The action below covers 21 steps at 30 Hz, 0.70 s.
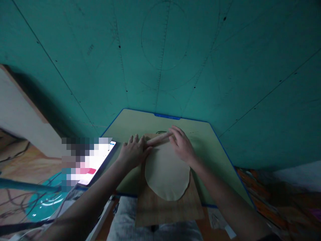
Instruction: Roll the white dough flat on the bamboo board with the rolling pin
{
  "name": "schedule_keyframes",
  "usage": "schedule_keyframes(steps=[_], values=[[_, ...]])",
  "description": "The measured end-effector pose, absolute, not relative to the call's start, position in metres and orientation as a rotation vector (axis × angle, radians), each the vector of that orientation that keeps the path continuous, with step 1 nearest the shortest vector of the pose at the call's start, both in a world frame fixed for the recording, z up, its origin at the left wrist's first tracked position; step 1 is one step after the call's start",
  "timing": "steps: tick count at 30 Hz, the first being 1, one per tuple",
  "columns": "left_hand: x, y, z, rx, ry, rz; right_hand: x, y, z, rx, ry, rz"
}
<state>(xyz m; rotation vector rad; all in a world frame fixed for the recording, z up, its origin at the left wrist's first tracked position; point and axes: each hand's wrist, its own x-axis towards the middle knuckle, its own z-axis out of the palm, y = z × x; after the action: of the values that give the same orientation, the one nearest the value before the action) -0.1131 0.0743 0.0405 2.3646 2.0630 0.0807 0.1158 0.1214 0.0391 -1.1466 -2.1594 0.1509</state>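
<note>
A large, thin round of pale dough (167, 174) lies on a wooden board (168, 214). Across its far edge runs a rolling pin (159, 138), tilted so that its right end is farther from me. My left hand (132, 152) rests over the pin's left end, palm down, the thumb along the near side. At the other end, my right hand (182, 147) has its fingers curved over the pin. Both hands are closed on it. The dough's near rim is slightly wavy, and the hands and pin cover part of the far rim.
Under the board is a pale folding table (198, 130) with a blue edge. A lit screen (100, 159), partly blurred out, stands at its left. A marked green wall (160, 60) rises behind. A teal plastic stool (45, 201) and cables are on the left floor.
</note>
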Motion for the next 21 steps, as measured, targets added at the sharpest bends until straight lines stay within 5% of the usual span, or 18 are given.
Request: schedule_keyframes(steps=[21], values=[[-0.111,0.083,0.025,2.281,2.279,0.300,0.089,0.058,0.043,-1.250,-2.721,0.232]])
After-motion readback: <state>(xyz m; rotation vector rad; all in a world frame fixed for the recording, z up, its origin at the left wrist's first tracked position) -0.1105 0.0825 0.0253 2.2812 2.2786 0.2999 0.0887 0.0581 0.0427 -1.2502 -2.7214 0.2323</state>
